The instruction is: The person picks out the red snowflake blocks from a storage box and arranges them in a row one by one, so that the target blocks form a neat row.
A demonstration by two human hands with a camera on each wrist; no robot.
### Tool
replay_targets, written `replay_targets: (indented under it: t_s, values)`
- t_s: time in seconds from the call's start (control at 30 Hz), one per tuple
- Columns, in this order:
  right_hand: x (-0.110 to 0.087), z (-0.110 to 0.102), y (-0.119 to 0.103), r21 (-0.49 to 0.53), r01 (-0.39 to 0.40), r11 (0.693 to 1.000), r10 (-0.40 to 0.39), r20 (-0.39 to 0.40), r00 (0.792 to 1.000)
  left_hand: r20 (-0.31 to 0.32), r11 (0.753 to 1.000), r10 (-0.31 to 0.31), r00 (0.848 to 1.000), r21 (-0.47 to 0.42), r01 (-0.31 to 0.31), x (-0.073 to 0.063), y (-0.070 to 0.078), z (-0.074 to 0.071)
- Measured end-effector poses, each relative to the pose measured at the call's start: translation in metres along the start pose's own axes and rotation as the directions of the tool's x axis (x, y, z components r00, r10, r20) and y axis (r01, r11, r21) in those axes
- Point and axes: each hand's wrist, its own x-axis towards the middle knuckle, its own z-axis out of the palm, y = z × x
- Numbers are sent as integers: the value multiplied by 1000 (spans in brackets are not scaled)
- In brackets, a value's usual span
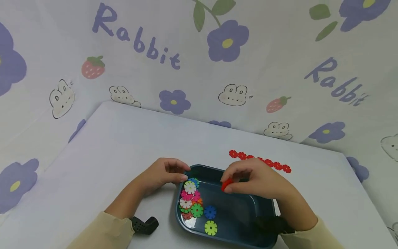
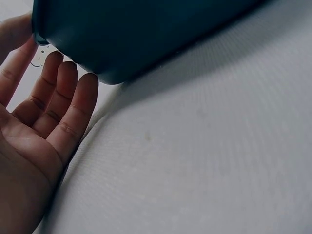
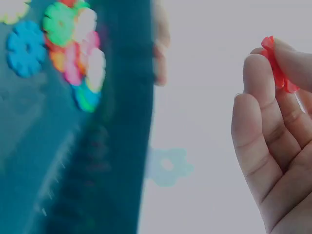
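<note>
A dark blue tray (image 1: 231,207) rests on the white table. At its far left corner my left hand (image 1: 160,174) grips the rim; in the left wrist view the fingertips meet the outer wall of the tray (image 2: 146,34). Over the tray's far side, my right hand (image 1: 255,176) pinches red plastic flower-shaped linking discs (image 1: 227,185) between thumb and fingers. The right wrist view shows these red discs (image 3: 275,68) edge-on, their exact number partly hidden by the fingers. Multicoloured discs (image 1: 197,210) are piled along the tray's left side, with a blue disc (image 1: 210,212) and a yellow-green disc (image 1: 210,228) beside them.
Behind the tray lies a row of red discs (image 1: 276,165) on the table, partly covered by my right hand. A black wrist device (image 1: 145,225) sits at the left sleeve. Patterned cloth (image 1: 199,79) with rabbits and flowers hangs behind the table.
</note>
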Motion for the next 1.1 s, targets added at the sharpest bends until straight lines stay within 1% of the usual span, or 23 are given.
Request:
replay_targets:
  t_s: [0.1, 0.17, 0.27, 0.33, 0.37, 0.43, 0.57, 0.6, 0.67, 0.73, 0.8, 0.83, 0.9, 0.97, 1.0, 1.07, 1.1]
  values:
    - [-21, -15, 4, 17, 65, 998, -63, -97, 993, -4, 1000, -4, 1000, 0, 4, 0, 1, 1]
    - [-35, -23, 8, 7, 52, 999, -50, -155, 987, -8, 1000, -10, 1000, 3, 10, 0, 0, 1]
    - [-55, -35, 13, -35, -26, 999, 16, -245, 969, -8, 1000, -15, 1000, 0, 15, 0, 1, 2]
    - [-68, -42, 16, -53, -127, 990, 105, -304, 947, -8, 1000, -18, 1000, 0, 18, 0, 2, 2]
    - [-75, -46, 18, -54, -163, 985, 137, -327, 935, -7, 1000, -18, 1000, -3, 18, 0, 2, 3]
    - [-87, -55, 22, -29, -208, 978, 184, -357, 916, -6, 1000, -14, 1000, -5, 14, 0, 2, 3]
    - [-114, -76, 39, 85, -221, 972, 236, -398, 886, -16, 1000, -21, 1000, 0, 21, -1, 3, 4]
    - [-120, -81, 44, 108, -222, 969, 247, -415, 876, -19, 1000, -23, 1000, 5, 23, -1, 4, 4]
    - [-132, -90, 56, 144, -250, 957, 289, -460, 840, -25, 1000, -29, 999, 5, 29, -2, 4, 4]
    - [-142, -97, 69, 185, -310, 933, 360, -520, 775, -25, 1000, -31, 999, 4, 31, -3, 5, 4]
    - [-151, -103, 82, 275, -329, 903, 429, -564, 706, -23, 1000, -25, 999, 3, 25, -4, 6, 4]
    - [-155, -105, 89, 332, -325, 885, 463, -578, 672, -23, 1000, -22, 999, 1, 23, -4, 7, 4]
    - [-163, -109, 103, 454, -282, 845, 522, -590, 616, -23, 1000, -21, 1000, 0, 21, -4, 7, 4]
    - [-170, -111, 117, 540, -247, 804, 570, -585, 576, -25, 1000, -22, 999, -1, 22, -4, 7, 4]
    - [-174, -111, 123, 562, -248, 789, 591, -585, 556, -26, 1000, -22, 999, 1, 22, -4, 7, 4]
    - [-179, -112, 134, 560, -314, 767, 634, -589, 500, -24, 1000, -24, 999, -2, 24, -4, 7, 4]
    - [-181, -112, 139, 540, -367, 758, 651, -594, 472, -23, 1000, -23, 999, -3, 23, -3, 7, 4]
